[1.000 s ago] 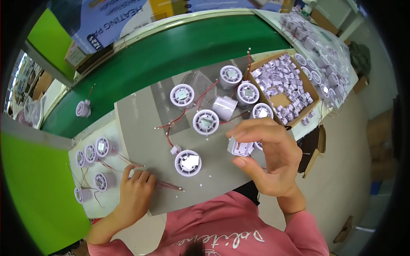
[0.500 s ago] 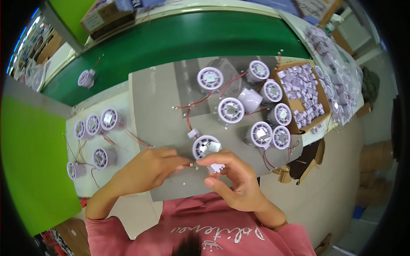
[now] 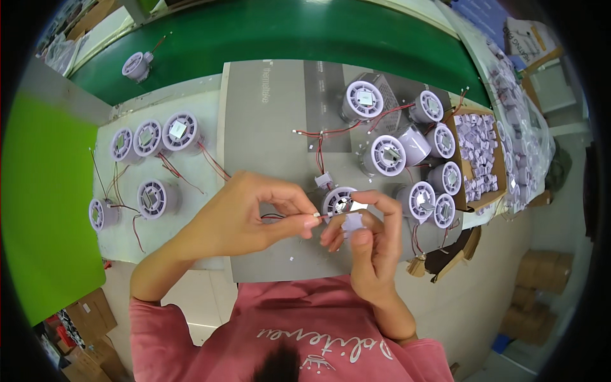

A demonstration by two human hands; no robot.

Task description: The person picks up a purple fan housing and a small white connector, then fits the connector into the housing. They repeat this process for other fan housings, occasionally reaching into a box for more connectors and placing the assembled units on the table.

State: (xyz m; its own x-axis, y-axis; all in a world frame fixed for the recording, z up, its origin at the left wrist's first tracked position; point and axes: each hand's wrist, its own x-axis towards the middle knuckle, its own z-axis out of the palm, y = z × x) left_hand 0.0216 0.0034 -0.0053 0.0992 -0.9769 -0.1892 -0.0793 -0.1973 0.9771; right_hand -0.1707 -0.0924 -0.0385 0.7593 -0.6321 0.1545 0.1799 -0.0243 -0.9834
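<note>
My left hand (image 3: 251, 213) is closed in a pinch on a thin red-and-black wire, its small white connector (image 3: 316, 215) showing at the fingertips. Just to the right, my right hand (image 3: 374, 254) grips a small lavender plastic piece (image 3: 352, 222) between thumb and fingers. The two hands almost meet. Behind them stands a round lavender housing (image 3: 337, 197) with a slotted rim, partly hidden by my right fingers. A similar small lavender piece (image 3: 323, 181) on red wires lies beside that housing's upper left edge.
Several round lavender housings (image 3: 387, 156) with wires stand right of centre on the grey board (image 3: 254, 127). More housings (image 3: 181, 130) are at left on a pale surface. At right is a cardboard box (image 3: 471, 205) of small lavender pieces. A green belt (image 3: 254, 39) runs behind.
The view has shifted, so the board and housings appear moved. My left hand has come up to the right hand with the wire end, and the plastic piece in my right hand has turned.
</note>
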